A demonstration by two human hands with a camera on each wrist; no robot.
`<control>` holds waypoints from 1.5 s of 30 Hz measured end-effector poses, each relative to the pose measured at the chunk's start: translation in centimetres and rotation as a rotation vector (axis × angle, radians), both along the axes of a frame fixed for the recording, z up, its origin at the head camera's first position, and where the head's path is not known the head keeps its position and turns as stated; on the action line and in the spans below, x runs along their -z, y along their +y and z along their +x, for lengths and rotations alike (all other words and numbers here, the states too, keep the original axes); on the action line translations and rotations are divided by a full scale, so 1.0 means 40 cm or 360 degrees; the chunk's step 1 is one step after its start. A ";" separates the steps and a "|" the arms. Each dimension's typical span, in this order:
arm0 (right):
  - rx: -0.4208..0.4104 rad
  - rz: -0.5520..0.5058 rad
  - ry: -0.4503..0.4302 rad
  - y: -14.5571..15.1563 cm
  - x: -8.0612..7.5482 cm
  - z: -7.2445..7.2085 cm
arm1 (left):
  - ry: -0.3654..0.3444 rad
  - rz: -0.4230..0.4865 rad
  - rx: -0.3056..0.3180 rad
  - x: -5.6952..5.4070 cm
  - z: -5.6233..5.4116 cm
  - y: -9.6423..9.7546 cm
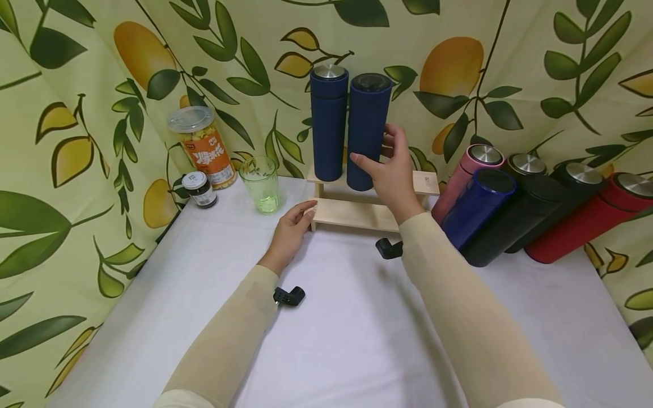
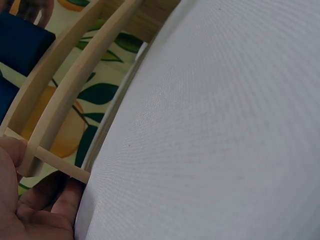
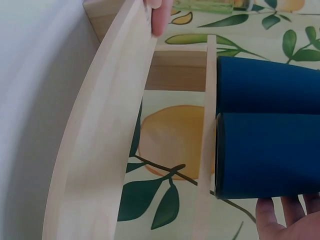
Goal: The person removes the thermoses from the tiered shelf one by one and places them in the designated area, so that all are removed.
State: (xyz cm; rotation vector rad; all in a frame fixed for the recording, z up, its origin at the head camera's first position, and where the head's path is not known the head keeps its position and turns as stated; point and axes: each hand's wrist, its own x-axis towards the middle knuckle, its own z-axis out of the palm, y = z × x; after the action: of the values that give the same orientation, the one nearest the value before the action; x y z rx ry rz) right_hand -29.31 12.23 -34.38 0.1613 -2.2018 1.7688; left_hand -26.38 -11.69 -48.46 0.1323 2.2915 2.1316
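A two-tier wooden rack (image 1: 357,216) stands against the patterned cloth. My left hand (image 1: 288,235) grips the left end of its lower shelf, thumb on top and fingers around the side in the left wrist view. One navy bottle with a steel-topped lid (image 1: 328,130) is upright on the upper shelf. Just right of it, my right hand (image 1: 394,175) holds a second navy bottle with a dark lid (image 1: 367,124), tilted slightly. In the right wrist view that bottle's base (image 3: 219,155) is right at the upper shelf's edge (image 3: 204,145), with fingertips along its side.
At right stand several bottles: pink (image 1: 466,178), glossy blue (image 1: 479,204), black (image 1: 515,221) and red (image 1: 586,221) among them. A green glass (image 1: 261,187), a snack tub (image 1: 206,150) and a small dark jar (image 1: 201,192) stand at the left back.
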 end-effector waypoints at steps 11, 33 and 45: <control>-0.0060 -0.0080 0.0191 0.024 0.009 0.071 | 0.0015 -0.0052 -0.0001 -0.001 0.001 -0.004; 0.0119 -0.0001 0.0537 0.105 0.078 0.252 | 0.0033 -0.0037 -0.0028 0.000 -0.001 0.004; 0.0238 -0.0040 0.0516 0.176 0.082 0.338 | -0.0015 -0.0070 -0.0034 -0.003 0.002 0.004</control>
State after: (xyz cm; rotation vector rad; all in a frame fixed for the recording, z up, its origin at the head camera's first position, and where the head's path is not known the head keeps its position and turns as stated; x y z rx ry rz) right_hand -15.78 19.26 -37.66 0.2516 -1.9094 1.5652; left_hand -26.29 -11.53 -48.33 0.0977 2.3432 2.0855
